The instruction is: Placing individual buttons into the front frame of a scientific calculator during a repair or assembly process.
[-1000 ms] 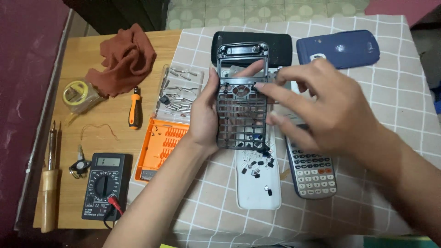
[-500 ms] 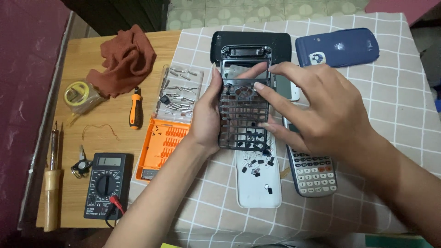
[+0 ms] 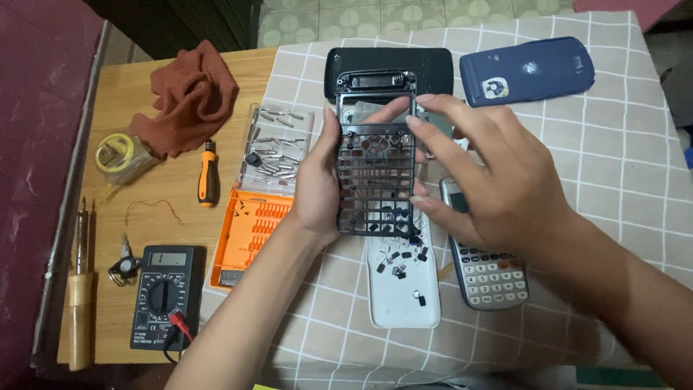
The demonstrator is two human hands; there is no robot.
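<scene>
My left hand point(image 3: 315, 189) grips the left edge of a dark grey calculator front frame point(image 3: 375, 155), a grid of empty key holes held upright over the checked cloth. My right hand point(image 3: 498, 184) touches the frame's right side, with its fingertips on the upper edge. A few loose black keys still sit in the frame's lower rows. Below it lies a white calculator back shell point(image 3: 403, 285) with several small loose keys on it. A whole grey calculator point(image 3: 491, 274) lies partly under my right hand.
A black case point(image 3: 388, 63) and a blue calculator cover point(image 3: 527, 71) lie at the back. On the wooden board to the left are an orange bit tray point(image 3: 249, 231), a clear bit lid point(image 3: 278, 141), a screwdriver point(image 3: 208, 173), a multimeter point(image 3: 162, 295), a soldering iron point(image 3: 81, 303), a solder spool point(image 3: 115, 153) and a brown rag point(image 3: 189, 95).
The frame was turned over: earlier its rows held keys, now the empty grid shows. More loose keys lie on the white shell. Both hands stay on the frame.
</scene>
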